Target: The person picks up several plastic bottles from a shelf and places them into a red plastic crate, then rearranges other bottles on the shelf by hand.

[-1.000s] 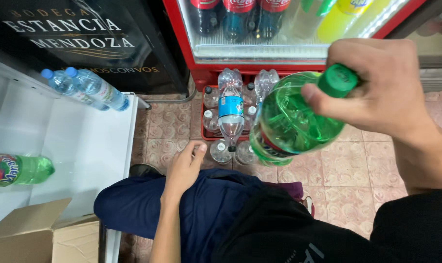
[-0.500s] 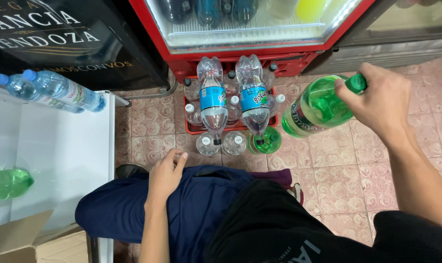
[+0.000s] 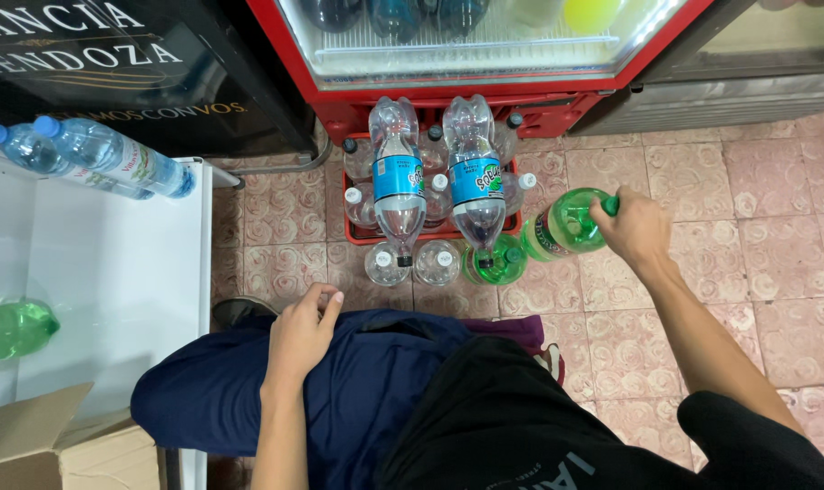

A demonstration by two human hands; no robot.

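My right hand (image 3: 635, 229) grips the cap end of a large green plastic bottle (image 3: 564, 223), which stands low over the tiled floor to the right of a red crate (image 3: 358, 231). Another green bottle (image 3: 497, 259) stands just left of it. Two clear bottles with blue labels (image 3: 399, 186) lie across the crate's smaller clear bottles. My left hand (image 3: 301, 333) rests on my knee in dark blue trousers, fingers loosely spread, holding nothing.
A red-framed glass-door fridge (image 3: 485, 50) stands beyond the crate, with a black cabinet (image 3: 131, 82) to its left. At left, a white surface (image 3: 94, 272) carries two blue-capped clear bottles (image 3: 103, 156) and a green bottle (image 3: 13, 328). A cardboard box (image 3: 49, 445) sits bottom left.
My right hand has carried the green bottle down from near my face to the floor, beside the crate. My left hand has stayed on my knee.
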